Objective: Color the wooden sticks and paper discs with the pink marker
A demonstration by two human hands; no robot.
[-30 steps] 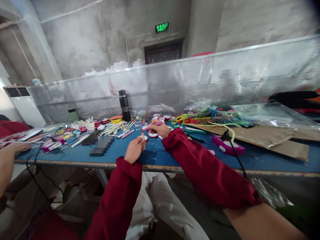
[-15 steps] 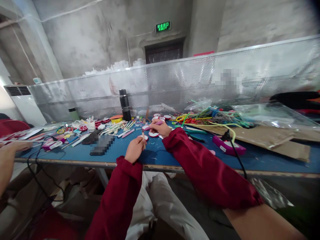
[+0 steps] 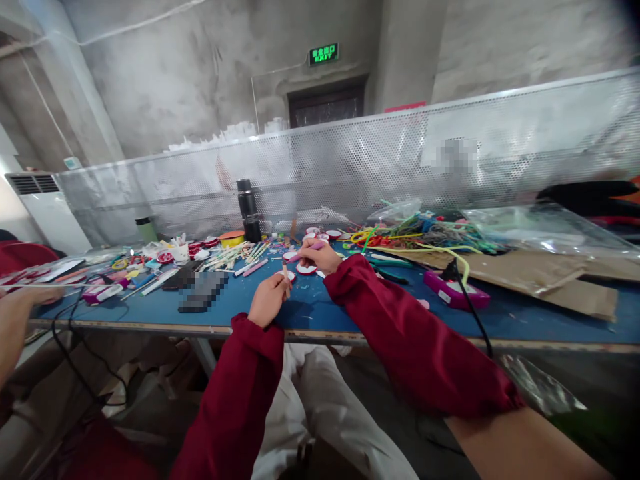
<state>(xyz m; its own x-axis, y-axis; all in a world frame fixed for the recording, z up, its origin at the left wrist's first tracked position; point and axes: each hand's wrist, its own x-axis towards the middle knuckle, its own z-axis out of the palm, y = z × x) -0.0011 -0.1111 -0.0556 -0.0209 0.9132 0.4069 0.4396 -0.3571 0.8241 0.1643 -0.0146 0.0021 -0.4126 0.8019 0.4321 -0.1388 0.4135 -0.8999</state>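
My left hand [image 3: 270, 295] is closed above the table's front part, pinching a thin upright piece with a small dark top [image 3: 285, 268]; its kind is too small to tell. In my right hand [image 3: 323, 257] a pink-purple pen-like tool [image 3: 304, 254] lies gripped, slanting down to the left. The tool's tip is close to the top of the upright piece; I cannot tell whether they touch. Under my right hand is a white round disc with a red rim [image 3: 307, 270]. Similar red-rimmed discs [image 3: 334, 235] lie behind it.
A black bottle [image 3: 249, 212] stands at the back, a dark phone [image 3: 203, 292] at front left. Several thin sticks [image 3: 235, 256] lie mid-left. Right are a purple box with a cord [image 3: 456, 291], coloured pipe cleaners [image 3: 435, 233] and cardboard [image 3: 540, 273]. Another person's hand [image 3: 20, 307] is far left.
Both hands keep almost the same pose and hold the same things. The whole view has shifted very slightly; the other person's hand at the far left has moved a little.
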